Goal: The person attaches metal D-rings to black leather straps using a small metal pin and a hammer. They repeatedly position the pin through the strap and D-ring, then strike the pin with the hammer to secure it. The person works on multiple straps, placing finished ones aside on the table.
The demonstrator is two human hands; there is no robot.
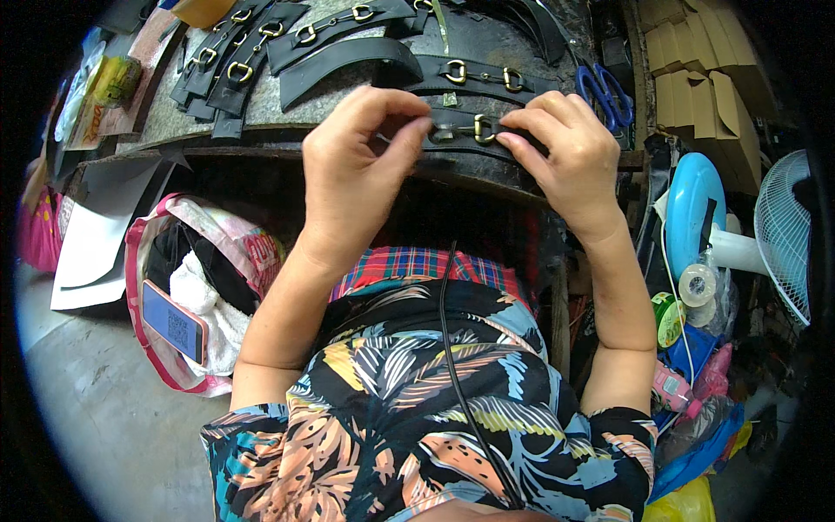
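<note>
A black leather-like strap (452,117) with a gold-toned horseshoe-shaped buckle (484,129) lies at the table's near edge, between my hands. My left hand (361,161) is raised over the strap's left part, thumb and forefinger pinched together. Whatever sits between those fingertips is too small or hidden to name. At the buckle's right side, my right hand (565,148) has its thumb and forefinger closed on the strap. Just beyond lies another black strap (483,75) with two gold-toned fittings.
More buckled straps (252,52) cover the table's far left. Blue-handled scissors (604,94) lie at the right, near cardboard boxes (704,104). A blue and white fan (696,204) stands right. A bag (200,217) holding a towel and phone (174,322) sits left.
</note>
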